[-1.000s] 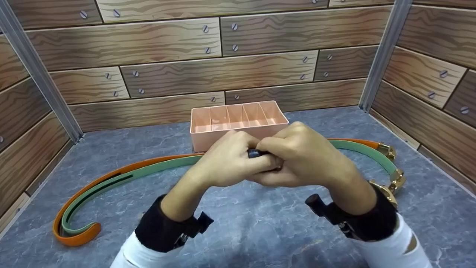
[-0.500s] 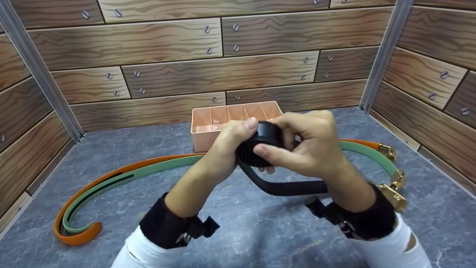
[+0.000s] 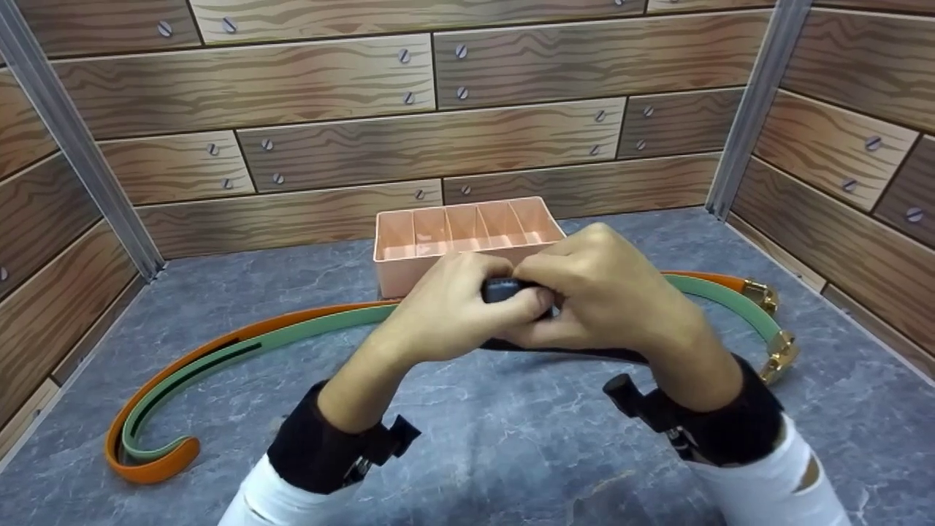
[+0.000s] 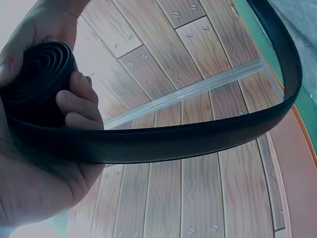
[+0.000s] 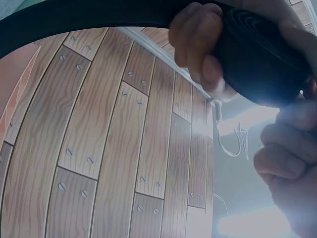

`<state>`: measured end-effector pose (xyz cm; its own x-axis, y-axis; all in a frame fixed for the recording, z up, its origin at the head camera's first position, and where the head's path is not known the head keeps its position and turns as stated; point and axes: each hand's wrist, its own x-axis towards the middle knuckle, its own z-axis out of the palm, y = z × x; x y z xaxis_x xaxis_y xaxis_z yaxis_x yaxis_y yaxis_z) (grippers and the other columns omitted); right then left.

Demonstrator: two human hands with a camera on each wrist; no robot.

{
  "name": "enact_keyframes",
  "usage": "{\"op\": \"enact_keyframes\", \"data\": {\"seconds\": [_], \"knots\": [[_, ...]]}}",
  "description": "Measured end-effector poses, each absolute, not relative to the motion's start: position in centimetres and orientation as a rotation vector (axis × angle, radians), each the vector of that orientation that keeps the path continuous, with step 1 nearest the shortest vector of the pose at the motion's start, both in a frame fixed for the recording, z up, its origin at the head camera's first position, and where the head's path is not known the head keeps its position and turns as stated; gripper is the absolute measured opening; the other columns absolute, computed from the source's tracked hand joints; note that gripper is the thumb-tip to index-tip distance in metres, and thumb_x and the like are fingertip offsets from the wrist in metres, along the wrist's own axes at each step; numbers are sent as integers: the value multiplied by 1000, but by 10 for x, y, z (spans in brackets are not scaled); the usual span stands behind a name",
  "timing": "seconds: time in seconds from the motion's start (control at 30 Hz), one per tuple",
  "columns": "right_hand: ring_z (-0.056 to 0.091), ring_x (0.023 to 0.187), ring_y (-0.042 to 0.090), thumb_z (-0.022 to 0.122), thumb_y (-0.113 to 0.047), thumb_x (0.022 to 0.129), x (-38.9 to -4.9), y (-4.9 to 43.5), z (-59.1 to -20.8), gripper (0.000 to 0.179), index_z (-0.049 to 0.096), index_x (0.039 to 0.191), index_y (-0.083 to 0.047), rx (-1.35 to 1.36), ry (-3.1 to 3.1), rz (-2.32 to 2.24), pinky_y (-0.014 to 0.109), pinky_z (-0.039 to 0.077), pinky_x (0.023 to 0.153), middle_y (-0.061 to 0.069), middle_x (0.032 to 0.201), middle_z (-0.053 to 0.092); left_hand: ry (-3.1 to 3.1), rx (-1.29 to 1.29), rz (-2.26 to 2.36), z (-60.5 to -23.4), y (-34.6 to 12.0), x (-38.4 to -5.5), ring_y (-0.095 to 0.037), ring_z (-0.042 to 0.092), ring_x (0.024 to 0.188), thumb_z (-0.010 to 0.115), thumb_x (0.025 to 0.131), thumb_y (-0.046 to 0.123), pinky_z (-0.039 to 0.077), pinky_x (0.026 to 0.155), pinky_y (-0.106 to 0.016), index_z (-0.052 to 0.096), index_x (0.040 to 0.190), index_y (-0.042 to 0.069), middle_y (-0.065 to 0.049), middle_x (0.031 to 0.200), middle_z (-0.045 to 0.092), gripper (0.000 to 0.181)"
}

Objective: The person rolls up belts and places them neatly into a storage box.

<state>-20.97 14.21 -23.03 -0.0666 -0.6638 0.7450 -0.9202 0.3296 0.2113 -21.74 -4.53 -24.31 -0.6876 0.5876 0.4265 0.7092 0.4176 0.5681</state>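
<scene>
Both hands grasp one thing: black strap (image 3: 501,290), partly rolled up, between the two grips. Left hand (image 3: 453,314) is wrapped round the coil from its side; right hand (image 3: 603,296) has curled fingers on it from the other side, knuckles just beside the left's. Exact fingertip placing on the far side is hidden.

Left wrist view shows coil (image 4: 44,94) inside the grip, rings visible edge-on, with free length (image 4: 163,144) leaving it in a wide bend. In the head view a dark strip runs below the right grip toward that wrist. Its far end is out of sight.

Around the grip: pink divided bin (image 3: 409,277) just beyond, partly covered by the hands; green belt (image 3: 321,326) and orange belt (image 3: 150,470) lie together on the counter (image 3: 460,453), curled ends well to the left, gold buckles (image 3: 781,354) right of the right grip.

Step in hand looks like rolling. To do it well: left grip should pin the coil so it can't spring, right grip turn it in short twists. Feed the free length in flat, edges lined up, or the roll will likely cone. Light back-tension helps; the centre looks a bit loose. Never let both grips go slack at once when regripping.
</scene>
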Motion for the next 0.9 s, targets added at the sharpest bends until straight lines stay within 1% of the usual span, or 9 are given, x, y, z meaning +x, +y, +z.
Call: {"op": "enact_keyframes", "data": {"seconds": [0.13, 0.23, 0.33, 0.43, 0.53, 0.6, 0.73, 0.83, 0.9], "knots": [[28, 44, 2, 74, -18, 76, -213, 140, -232, 31, 47, 62, -13, 1414, -1754, 487, 20, 27, 40, -6, 50, 39, -2488, -1169, -1156, -241, -47, -215, -6, 55, 62, 57, 90, 51, 46, 55, -28, 67, 76, 21, 8, 70, 62, 36], [31, 43, 1, 76, -20, 76, -215, 141, -232, 28, 53, 63, -12, 1404, -1742, 567, 20, 29, 40, -7, 50, 41, -2447, -1194, -1219, -241, -45, -216, -6, 55, 61, 58, 92, 48, 46, 54, -27, 69, 78, 18, 7, 70, 63, 34], [33, 42, 1, 79, -30, 80, -216, 143, -233, 36, 55, 60, -13, 1359, -1737, 636, 20, 29, 39, -7, 47, 40, -2354, -1204, -1322, -243, -42, -217, -5, 55, 63, 57, 95, 43, 46, 56, -25, 71, 81, 14, 6, 72, 63, 35], [32, 41, 0, 79, -44, 82, -216, 144, -233, 44, 58, 58, -14, 1283, -1731, 719, 19, 26, 39, -8, 44, 37, -2232, -1210, -1492, -245, -38, -219, -6, 56, 63, 52, 98, 39, 49, 58, -27, 71, 82, 9, 3, 71, 62, 38], [30, 41, -1, 77, -52, 82, -216, 144, -232, 47, 64, 60, -13, 1184, -1709, 808, 18, 23, 40, -9, 41, 35, -2116, -1249, -1769, -246, -36, -220, -11, 59, 57, 45, 99, 37, 52, 53, -32, 67, 82, 3, 1, 68, 61, 43], [30, 40, -1, 77, -54, 81, -216, 142, -232, 45, 71, 66, -12, 1135, -1679, 855, 18, 22, 40, -9, 41, 36, -2062, -1291, -1952, -246, -36, -220, -16, 59, 52, 41, 98, 37, 52, 50, -34, 65, 82, 1, -2, 67, 64, 46], [31, 39, -1, 78, -52, 81, -216, 136, -234, 45, 72, 68, -10, 1103, -1633, 910, 17, 23, 39, -9, 41, 38, -2021, -1354, -2185, -245, -38, -219, -18, 60, 50, 40, 95, 39, 51, 51, -32, 67, 83, 5, -5, 66, 67, 45], [34, 39, -1, 76, -53, 83, -214, 134, -235, 45, 73, 72, -9, 1114, -1662, 852, 17, 26, 38, -9, 42, 42, -2017, -1370, -2235, -243, -42, -219, -15, 57, 50, 43, 94, 35, 49, 51, -29, 66, 78, 8, -2, 64, 65, 39], [35, 40, 0, 74, -52, 84, -213, 134, -234, 45, 70, 71, -10, 1158, -1707, 768, 19, 27, 38, -8, 43, 42, -2070, -1352, -2155, -242, -46, -219, -13, 55, 51, 48, 94, 32, 47, 50, -27, 65, 75, 9, 0, 63, 62, 34]]}}
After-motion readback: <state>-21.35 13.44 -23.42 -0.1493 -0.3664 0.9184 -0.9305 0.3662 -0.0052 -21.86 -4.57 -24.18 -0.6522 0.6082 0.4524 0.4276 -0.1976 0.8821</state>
